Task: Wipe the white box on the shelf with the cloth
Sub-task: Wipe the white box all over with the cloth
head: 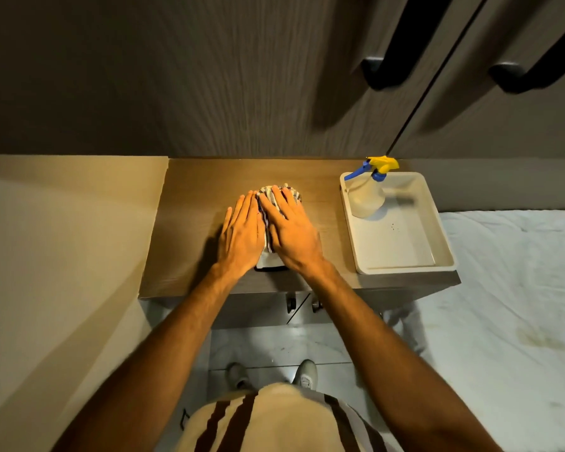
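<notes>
Setting: A wooden shelf [193, 203] was photographed from above, set against a dark wood-grain wall, with two black cabinet handles [395, 50] seen overhead.
White box: The white box [268, 261] was seen near the middle of the shelf, towards its front edge, largely hidden beneath the hands and the cloth; only its near white end was visible.
Cloth: A striped cloth [276, 195] was draped over the top of the box, bunched at the far end.
Left hand: The left hand [240, 233] was laid flat along the left side of the box, fingers extended and held together, nothing gripped.
Right hand: The right hand [289, 228] was pressed palm-down on the cloth, fingers spread and straight, not curled around it.
Tray: A shallow cream tray [437, 243] was placed at the right end of the shelf, well apart from the box.
Spray bottle: A translucent spray bottle [366, 197] with a yellow-and-blue trigger head was stood upright in the tray's far left corner.
Surroundings: White bedding [509, 288] was seen to the right of the shelf.
</notes>
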